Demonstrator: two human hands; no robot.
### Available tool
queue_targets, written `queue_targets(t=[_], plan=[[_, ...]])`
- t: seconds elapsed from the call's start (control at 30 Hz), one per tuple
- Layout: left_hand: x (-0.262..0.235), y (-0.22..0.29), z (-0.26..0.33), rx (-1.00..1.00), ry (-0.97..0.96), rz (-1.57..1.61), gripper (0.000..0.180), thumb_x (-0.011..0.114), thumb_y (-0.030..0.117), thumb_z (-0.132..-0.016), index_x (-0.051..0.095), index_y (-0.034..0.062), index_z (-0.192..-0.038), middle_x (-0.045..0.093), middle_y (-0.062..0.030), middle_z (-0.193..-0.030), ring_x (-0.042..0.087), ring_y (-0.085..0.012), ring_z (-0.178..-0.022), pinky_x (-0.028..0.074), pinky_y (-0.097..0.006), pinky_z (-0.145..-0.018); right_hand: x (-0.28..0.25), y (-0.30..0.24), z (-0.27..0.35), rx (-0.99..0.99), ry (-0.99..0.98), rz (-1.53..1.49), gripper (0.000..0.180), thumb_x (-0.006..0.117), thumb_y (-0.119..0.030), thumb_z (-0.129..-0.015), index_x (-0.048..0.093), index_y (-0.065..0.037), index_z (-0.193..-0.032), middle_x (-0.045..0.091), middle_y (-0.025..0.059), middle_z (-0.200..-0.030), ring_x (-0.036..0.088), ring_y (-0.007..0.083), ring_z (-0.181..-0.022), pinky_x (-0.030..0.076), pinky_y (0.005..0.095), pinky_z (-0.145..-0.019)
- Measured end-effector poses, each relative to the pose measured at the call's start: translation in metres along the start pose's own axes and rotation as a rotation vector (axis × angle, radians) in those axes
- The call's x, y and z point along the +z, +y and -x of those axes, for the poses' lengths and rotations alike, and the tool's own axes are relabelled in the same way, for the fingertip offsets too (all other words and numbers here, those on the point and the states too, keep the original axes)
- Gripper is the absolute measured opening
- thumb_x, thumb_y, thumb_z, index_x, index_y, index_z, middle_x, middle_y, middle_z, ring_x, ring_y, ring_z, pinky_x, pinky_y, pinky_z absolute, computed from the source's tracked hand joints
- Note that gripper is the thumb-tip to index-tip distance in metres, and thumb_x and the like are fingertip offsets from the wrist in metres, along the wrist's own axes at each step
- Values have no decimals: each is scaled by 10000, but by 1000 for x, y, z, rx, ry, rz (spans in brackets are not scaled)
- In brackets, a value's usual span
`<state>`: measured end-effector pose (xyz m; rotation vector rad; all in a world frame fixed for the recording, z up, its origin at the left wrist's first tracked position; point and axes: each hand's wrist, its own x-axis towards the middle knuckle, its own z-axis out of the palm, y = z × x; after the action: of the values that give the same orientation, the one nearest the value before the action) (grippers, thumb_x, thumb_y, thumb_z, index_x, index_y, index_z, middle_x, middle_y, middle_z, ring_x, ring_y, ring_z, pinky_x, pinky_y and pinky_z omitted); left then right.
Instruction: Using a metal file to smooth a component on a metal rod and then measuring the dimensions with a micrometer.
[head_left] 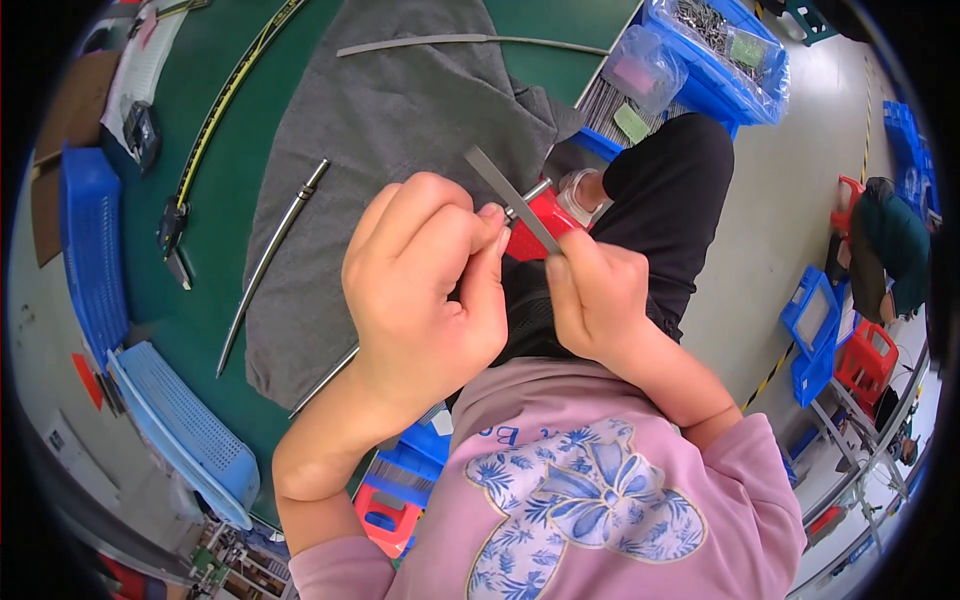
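My left hand (430, 270) is closed, thumb and fingertips pinching a slim metal rod (541, 187) near its end. A thin shaft (325, 382) showing past my left forearm lines up with this rod; the stretch between is hidden. In my closed right hand (600, 290) is a flat metal file (490, 172), slanting across the rod by my left fingertips. Whether the two touch I cannot tell. A grey cloth (400, 120) lies under and beyond my left hand. On it rest another metal rod (270, 250) and a long narrow file-like strip (420, 43).
A caliper (172, 230) lies on the green table (225, 150). Blue baskets (90, 240) stand along its left side. At the upper right, a blue bin (720, 95) holds small metal parts. Another person (885, 245) is far right, near red stools (865, 360).
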<state>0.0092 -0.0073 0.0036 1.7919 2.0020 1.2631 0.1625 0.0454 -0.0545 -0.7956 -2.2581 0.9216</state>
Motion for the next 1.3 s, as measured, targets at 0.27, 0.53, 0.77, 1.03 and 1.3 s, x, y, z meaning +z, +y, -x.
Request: queue_targets(t=[0.27,0.53,0.77,1.03,1.3], plan=[[-1,1,-2,-17,8,-2,174,662,-99,-647,534,12,-688,506,-88,-696,479,-254,-588,373,-339,-502,-6,-1,2,33,-57,-3,102,601,-97,-805,511,-57,-780,495,90,-509,537,277,-446,388,378,-412],[-1,1,0,-28,8,-2,179,660,-111,-640,532,5,-688,504,-92,-692,489,-255,-593,382,-330,-509,-6,-4,0,43,-59,-28,131,602,-109,-814,490,-63,-764,480,86,-497,536,280,-442,380,382,-401],[0,2,1,-9,-6,-5,179,665,-111,-640,542,5,-698,508,-89,-692,491,-253,-591,383,-330,-509,-9,-7,-2,40,-39,-33,157,598,-103,-821,471,-62,-738,476,90,-511,525,294,-447,373,393,-408],[-2,0,1,2,-1,-31,167,672,-100,-651,553,4,-707,517,-89,-694,499,-250,-591,388,-324,-513,-31,17,45,31,14,-199,101,571,-41,-795,497,-39,-726,419,90,-499,477,284,-413,366,369,-409],[-3,0,0,6,-15,-53,158,684,-84,-666,565,5,-720,538,-87,-707,514,-246,-597,401,-328,-522,-25,13,39,90,-84,-206,89,550,-34,-809,502,-35,-734,443,84,-506,499,270,-428,376,359,-419]])
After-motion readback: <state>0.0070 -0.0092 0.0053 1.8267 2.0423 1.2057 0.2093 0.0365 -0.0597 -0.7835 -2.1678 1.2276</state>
